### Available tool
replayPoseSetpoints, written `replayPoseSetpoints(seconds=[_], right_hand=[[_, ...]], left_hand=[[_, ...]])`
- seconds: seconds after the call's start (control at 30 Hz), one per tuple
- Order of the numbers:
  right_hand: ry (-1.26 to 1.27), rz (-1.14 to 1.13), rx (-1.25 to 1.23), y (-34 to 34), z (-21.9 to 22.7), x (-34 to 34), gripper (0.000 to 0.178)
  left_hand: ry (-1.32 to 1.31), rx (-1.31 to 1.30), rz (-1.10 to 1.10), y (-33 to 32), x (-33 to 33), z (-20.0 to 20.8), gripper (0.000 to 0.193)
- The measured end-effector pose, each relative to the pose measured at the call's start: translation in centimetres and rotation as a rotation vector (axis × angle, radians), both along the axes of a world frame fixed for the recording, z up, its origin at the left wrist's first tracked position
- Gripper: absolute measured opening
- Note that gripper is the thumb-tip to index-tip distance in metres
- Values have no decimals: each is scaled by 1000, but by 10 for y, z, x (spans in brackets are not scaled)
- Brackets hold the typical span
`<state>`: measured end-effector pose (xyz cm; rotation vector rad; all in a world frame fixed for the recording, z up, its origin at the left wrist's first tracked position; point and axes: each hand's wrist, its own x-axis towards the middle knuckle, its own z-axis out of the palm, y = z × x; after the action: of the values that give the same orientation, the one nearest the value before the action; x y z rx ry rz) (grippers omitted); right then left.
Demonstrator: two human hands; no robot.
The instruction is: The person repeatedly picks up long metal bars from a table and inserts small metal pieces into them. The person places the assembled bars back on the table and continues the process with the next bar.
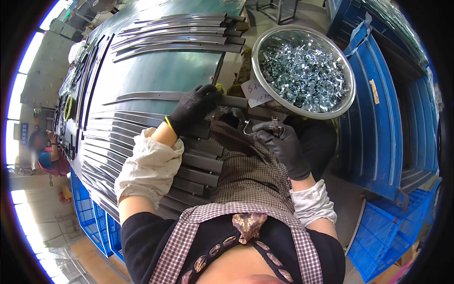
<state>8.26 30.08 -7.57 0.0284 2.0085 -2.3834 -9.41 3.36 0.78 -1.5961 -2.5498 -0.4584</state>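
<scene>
My left hand [195, 106], in a black glove with a yellow cuff edge, is closed around a long dark strip [232, 101] near its right end. The strip lies across the green table and its end juts past the table edge. To the right, above my lap, my gloved right hand [289, 150] pinches a small metal clip [275, 124] between thumb and fingers. A thin pale curved piece [246, 127] shows beside its fingertips; I cannot make out what it is. Just beyond that hand stands a metal bowl [256, 61] heaped with small shiny clips [305, 73].
More dark strips [201, 163] lie side by side at the near table edge, and another group [179, 40] lies on the far part of the table [165, 71]. A paper note [257, 93] touches the bowl. Blue metal racking [373, 113] and a blue crate [385, 232] stand right. Another person [49, 154] is at far left.
</scene>
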Motion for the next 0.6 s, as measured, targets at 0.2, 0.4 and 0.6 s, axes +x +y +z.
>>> replayPoseSetpoints(seconds=[0.2,0.4,0.6], right_hand=[[152,105,-129,-17,65,1,17],[161,147,-9,-23,37,2,25],[-90,270,104,-17,62,-6,39]], left_hand=[[-737,152,-50,20,72,43,23],[-574,116,20,30,83,51,17],[26,-79,-245,33,78,36,18]])
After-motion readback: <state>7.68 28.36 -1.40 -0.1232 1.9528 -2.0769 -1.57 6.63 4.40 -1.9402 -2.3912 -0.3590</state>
